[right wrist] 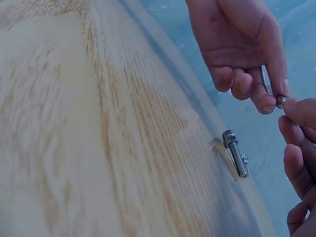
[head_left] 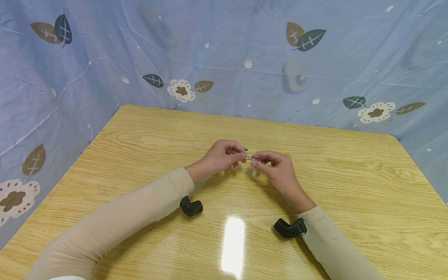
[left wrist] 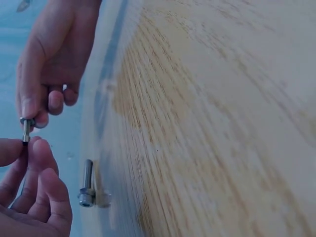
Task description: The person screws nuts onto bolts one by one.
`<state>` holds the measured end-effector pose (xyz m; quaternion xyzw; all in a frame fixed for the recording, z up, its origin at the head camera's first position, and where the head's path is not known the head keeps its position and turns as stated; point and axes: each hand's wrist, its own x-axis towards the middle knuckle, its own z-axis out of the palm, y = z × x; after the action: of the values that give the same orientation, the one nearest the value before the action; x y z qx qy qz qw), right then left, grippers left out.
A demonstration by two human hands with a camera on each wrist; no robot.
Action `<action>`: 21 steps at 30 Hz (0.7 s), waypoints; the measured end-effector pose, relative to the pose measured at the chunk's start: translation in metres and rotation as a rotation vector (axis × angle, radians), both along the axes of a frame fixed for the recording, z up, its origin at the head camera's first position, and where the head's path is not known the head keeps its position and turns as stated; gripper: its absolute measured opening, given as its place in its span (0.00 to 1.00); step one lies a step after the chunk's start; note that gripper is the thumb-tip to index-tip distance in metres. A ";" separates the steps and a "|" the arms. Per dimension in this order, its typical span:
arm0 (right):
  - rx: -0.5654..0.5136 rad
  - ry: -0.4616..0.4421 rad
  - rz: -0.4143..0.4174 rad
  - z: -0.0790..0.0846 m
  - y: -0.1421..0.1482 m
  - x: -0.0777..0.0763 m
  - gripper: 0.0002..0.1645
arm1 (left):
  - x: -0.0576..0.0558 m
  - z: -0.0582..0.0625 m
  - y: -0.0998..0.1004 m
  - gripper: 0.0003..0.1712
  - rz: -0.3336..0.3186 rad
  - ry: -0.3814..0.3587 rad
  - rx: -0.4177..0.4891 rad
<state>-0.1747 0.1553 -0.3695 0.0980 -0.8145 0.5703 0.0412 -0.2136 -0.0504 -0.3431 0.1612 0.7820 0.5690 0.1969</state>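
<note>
Over the table, my left hand (head_left: 225,154) and right hand (head_left: 279,167) meet at a small metal bolt (head_left: 249,158). The thumb and fingertips of the left hand pinch one end. My right thumb and fingers pinch the other end, where a wider collar (left wrist: 27,121) shows in the left wrist view. Much of the bolt is hidden by fingertips; whether the collar is its head or a separate nut, I cannot tell. Beside the hands, a larger socket-head bolt (left wrist: 87,185) lies on the table. In the right wrist view a tiny metal piece (right wrist: 244,158) shows next to its threads.
The wooden table (head_left: 350,175) has rounded far corners. A blue patterned curtain (head_left: 245,46) hangs behind it and at the sides. Black wrist cameras (head_left: 191,207) sit below both sleeves. A bright light reflection (head_left: 232,247) lies on the near tabletop.
</note>
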 end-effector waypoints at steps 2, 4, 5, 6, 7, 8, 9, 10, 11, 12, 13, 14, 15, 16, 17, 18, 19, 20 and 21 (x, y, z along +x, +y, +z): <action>0.002 0.001 0.002 -0.001 0.001 0.000 0.13 | 0.000 -0.001 0.001 0.06 0.003 -0.004 0.009; 0.006 0.004 0.003 -0.002 0.001 -0.001 0.13 | 0.000 -0.001 0.001 0.05 0.009 -0.003 0.018; 0.005 0.006 0.003 -0.002 0.001 -0.001 0.13 | 0.000 -0.001 0.002 0.05 0.012 0.000 0.022; 0.003 0.007 0.002 -0.003 0.002 -0.001 0.12 | 0.000 -0.002 0.002 0.04 0.015 0.003 0.025; 0.002 0.010 0.003 -0.003 0.002 -0.002 0.12 | 0.000 -0.002 0.002 0.04 0.017 0.006 0.029; -0.001 0.014 0.006 -0.003 0.002 -0.002 0.12 | 0.000 -0.002 0.002 0.04 0.018 0.011 0.034; -0.004 0.016 0.007 -0.003 0.002 -0.002 0.12 | 0.000 -0.002 0.002 0.04 0.018 0.017 0.039; -0.008 0.016 0.008 -0.003 0.001 -0.002 0.12 | 0.000 -0.002 0.002 0.05 0.017 0.019 0.042; -0.012 0.017 0.010 -0.003 0.001 -0.002 0.12 | 0.000 -0.002 0.002 0.06 0.015 0.021 0.045; -0.015 0.018 0.012 -0.003 0.001 -0.002 0.12 | 0.000 -0.002 0.001 0.07 0.012 0.020 0.047; -0.018 0.018 0.014 -0.003 0.001 -0.002 0.13 | 0.001 -0.002 0.001 0.08 0.008 0.017 0.048; -0.018 0.019 0.016 -0.002 0.001 -0.001 0.12 | 0.001 -0.002 0.001 0.09 0.003 0.014 0.047; -0.020 0.018 0.016 -0.002 0.001 -0.001 0.12 | 0.001 -0.002 0.001 0.10 -0.002 0.007 0.045; -0.019 0.019 0.016 -0.002 0.001 -0.001 0.12 | 0.001 -0.002 0.000 0.11 -0.007 0.001 0.042; -0.018 0.020 0.016 -0.001 0.001 -0.001 0.12 | 0.001 -0.002 0.000 0.12 -0.010 -0.004 0.039; -0.016 0.019 0.017 -0.001 0.001 -0.001 0.13 | 0.000 -0.002 0.000 0.13 -0.014 -0.010 0.037; -0.013 0.018 0.015 -0.001 0.001 -0.001 0.13 | 0.000 -0.002 0.001 0.14 -0.014 -0.016 0.036; -0.010 0.017 0.016 -0.001 0.001 -0.001 0.13 | 0.000 -0.002 0.001 0.13 -0.013 -0.020 0.034; -0.010 0.015 0.016 -0.001 0.001 -0.001 0.13 | 0.000 -0.002 0.001 0.12 -0.012 -0.024 0.035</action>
<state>-0.1753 0.1561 -0.3701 0.1085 -0.8104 0.5741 0.0435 -0.2140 -0.0497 -0.3454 0.1625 0.7686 0.5832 0.2067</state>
